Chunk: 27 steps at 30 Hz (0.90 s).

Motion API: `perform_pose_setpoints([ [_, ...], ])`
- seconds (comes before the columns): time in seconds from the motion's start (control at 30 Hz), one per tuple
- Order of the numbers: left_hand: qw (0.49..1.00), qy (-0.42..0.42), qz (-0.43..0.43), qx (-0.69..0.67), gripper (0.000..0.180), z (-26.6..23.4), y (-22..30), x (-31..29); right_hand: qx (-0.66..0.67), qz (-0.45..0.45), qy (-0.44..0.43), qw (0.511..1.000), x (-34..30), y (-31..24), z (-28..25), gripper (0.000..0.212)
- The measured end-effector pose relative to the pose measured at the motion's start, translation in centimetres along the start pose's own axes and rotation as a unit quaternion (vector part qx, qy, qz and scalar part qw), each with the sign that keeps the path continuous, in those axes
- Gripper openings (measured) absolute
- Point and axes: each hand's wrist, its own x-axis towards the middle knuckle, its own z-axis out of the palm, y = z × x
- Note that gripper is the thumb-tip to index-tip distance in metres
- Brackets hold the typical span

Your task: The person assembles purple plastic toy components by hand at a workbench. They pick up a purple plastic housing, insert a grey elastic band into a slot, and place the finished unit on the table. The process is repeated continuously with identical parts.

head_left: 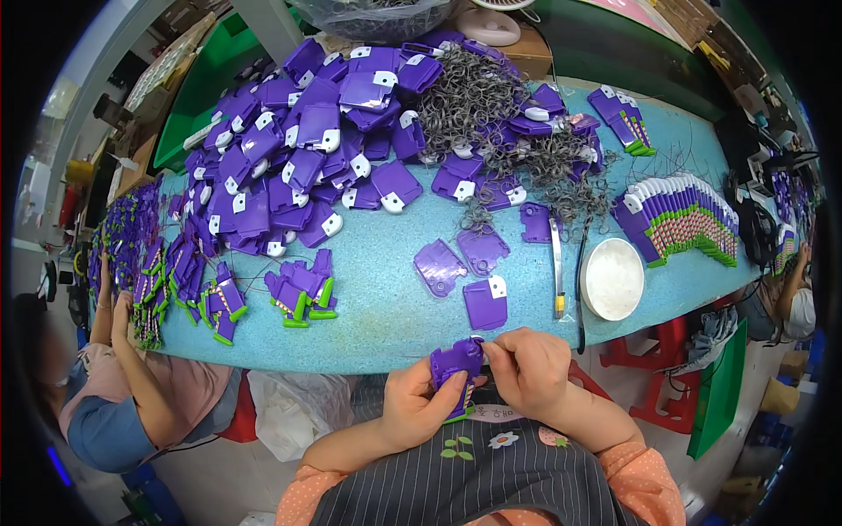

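My left hand (414, 405) grips a purple plastic casing (458, 361) with a green lower end, held over the table's front edge. My right hand (533, 370) is closed in a pinch at the casing's upper right corner; whatever its fingertips hold is hidden. Just beyond lie a purple piece with a white corner (485, 303) and two purple shells, a left one (440, 267) and a right one (483, 251). A large heap of purple and white casings (303, 131) covers the back left. Beside it spreads a tangle of grey wire rings (469, 96).
Right of the shells are a yellow-ended metal strip (558, 267), a black cord (581, 280) and a white round bowl (612, 279). A row of purple-green assemblies (680, 219) stands at the right. More green-ended parts (303, 289) lie at the left, near a co-worker's arm (132, 351).
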Motion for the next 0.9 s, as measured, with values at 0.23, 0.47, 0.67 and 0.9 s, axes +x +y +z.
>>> perform_pose_setpoints([
  [0.23,0.912,0.006,0.211,0.351,0.031,0.3,0.1,0.6,0.116,0.085,0.013,0.989,-0.6,-0.4,-0.2,0.013],
  [0.47,0.909,-0.073,0.193,0.363,0.031,-0.7,0.2,0.6,0.329,0.150,-0.207,0.909,0.9,1.9,-1.0,0.013],
  [0.67,0.971,-0.208,0.035,0.113,0.025,-1.4,2.2,1.1,0.447,0.338,0.070,0.825,4.7,3.9,0.0,0.010],
  [0.9,0.979,0.080,0.087,0.164,0.028,-1.0,2.0,0.6,0.284,0.152,-0.116,0.939,1.8,-1.0,0.4,0.036],
])
